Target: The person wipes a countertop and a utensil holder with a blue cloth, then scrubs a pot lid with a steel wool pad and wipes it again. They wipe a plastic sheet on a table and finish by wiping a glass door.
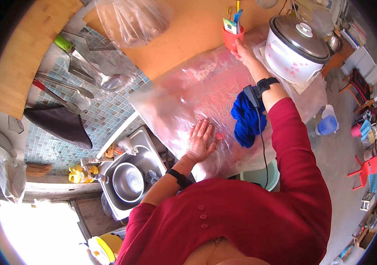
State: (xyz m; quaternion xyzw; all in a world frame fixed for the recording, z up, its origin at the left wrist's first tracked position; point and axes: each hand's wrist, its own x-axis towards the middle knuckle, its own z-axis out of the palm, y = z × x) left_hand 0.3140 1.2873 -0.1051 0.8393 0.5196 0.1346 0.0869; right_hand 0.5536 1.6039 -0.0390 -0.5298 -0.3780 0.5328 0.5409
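Observation:
My left hand (201,140) lies flat, fingers spread, on the clear plastic cover (188,96) over a red patterned tabletop. Up at the table's far edge, my right hand (240,51) has its fingers on a red plastic cup (233,39) holding packets. A crumpled blue cloth (246,122) lies on the cover below my right forearm, between my two arms. Close to my right wrist, a white rice cooker (291,56) with a metal lid stands on a pale mat.
Left of the table is a steel sink (153,149) with a metal basin (128,182) inside. Kitchen utensils hang on the tiled wall (102,109). A pale green tub (273,175) stands below the table's near edge. To the right, a red stool (367,170) stands on the floor.

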